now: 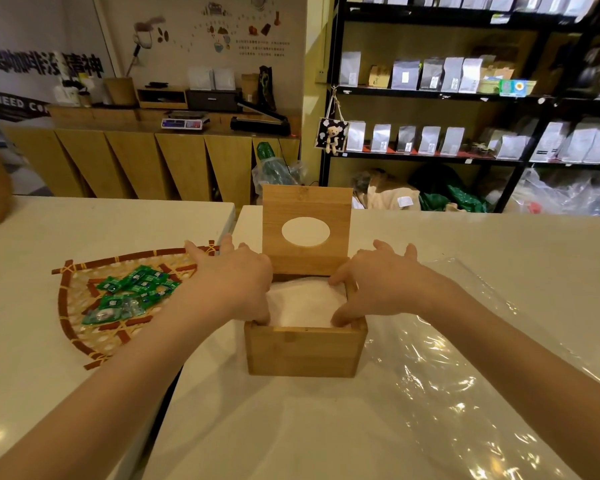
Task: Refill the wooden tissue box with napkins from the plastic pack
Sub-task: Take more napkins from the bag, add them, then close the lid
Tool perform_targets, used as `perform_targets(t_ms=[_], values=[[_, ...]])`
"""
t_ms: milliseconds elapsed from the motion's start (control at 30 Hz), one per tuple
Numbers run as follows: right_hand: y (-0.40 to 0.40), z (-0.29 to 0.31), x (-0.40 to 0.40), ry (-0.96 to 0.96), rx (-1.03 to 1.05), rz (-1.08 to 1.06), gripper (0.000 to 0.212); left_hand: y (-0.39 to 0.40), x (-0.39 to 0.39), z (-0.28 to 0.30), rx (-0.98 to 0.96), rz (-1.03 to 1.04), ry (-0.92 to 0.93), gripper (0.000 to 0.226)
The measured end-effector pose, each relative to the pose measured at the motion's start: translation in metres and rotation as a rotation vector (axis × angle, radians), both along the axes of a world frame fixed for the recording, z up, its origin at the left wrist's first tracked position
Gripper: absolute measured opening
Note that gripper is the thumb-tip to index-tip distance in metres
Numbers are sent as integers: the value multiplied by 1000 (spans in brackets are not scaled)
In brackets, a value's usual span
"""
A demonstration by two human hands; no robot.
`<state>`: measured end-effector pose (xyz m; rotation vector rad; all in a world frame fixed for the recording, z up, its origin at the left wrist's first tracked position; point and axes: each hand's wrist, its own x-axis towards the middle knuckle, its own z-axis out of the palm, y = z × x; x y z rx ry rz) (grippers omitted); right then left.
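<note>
The wooden tissue box point(303, 351) stands on the white table in front of me, its hinged lid point(305, 206) with an oval hole tipped up at the back. A white stack of napkins point(305, 304) fills the inside. My left hand point(236, 278) rests over the box's left side, thumb and fingers down against the stack's left edge. My right hand point(381, 285) mirrors it on the right side, thumb and forefinger touching the napkins' right edge. The clear plastic pack point(465, 375) lies flat and crumpled to the right of the box.
A woven bamboo tray point(84, 306) with several green sachets point(132, 292) sits left of the box. A seam between two tabletops point(234, 220) runs behind my left hand. A wooden counter and black shelves with bags stand beyond the table.
</note>
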<state>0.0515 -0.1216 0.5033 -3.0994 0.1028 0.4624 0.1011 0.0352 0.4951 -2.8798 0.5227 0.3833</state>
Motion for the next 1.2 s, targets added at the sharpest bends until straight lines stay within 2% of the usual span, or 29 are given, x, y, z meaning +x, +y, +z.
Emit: perform_targets(t_ms=[100, 200, 300, 367, 433, 533, 600, 633, 700, 733, 767, 833, 900, 967, 1200], values=[[2, -2, 0, 7, 39, -28, 53, 0, -2, 1, 1, 15, 17, 37], [4, -6, 5, -26, -17, -36, 23, -4, -4, 0, 41, 19, -1, 38], [8, -9, 6, -27, -62, -33, 35, -9, -4, -4, 89, 22, -23, 40], [10, -10, 7, -41, -62, -22, 32, -10, -2, -5, 78, 17, -5, 36], [7, -8, 4, -62, -17, -6, 21, -4, 0, -1, -10, 3, 40, 31], [-6, 6, 0, -219, 308, -101, 34, 11, 5, 16, -433, 32, -44, 17], [-14, 16, 4, -450, 474, -145, 32, 14, 11, 27, -692, 41, -213, 27], [-18, 20, 9, -561, 490, -152, 36, 13, 14, 31, -771, 29, -284, 42], [-21, 27, 20, -700, 510, -131, 55, 8, 23, 35, -800, 4, -349, 89], [-21, 30, 25, -729, 502, -99, 69, 5, 27, 37, -762, -4, -369, 103], [-21, 32, 29, -718, 482, -67, 81, 2, 31, 37, -714, -8, -371, 108], [-21, 29, 36, -627, 440, -40, 90, -1, 37, 31, -630, -9, -345, 100], [-22, 21, 43, -602, 400, -26, 75, -2, 39, 24, -609, -22, -346, 84], [-23, 15, 44, -648, 381, -21, 59, -1, 36, 21, -628, -26, -364, 75], [-24, 8, 22, -845, 305, 78, 40, 2, 18, 10, -638, -41, -565, 56]])
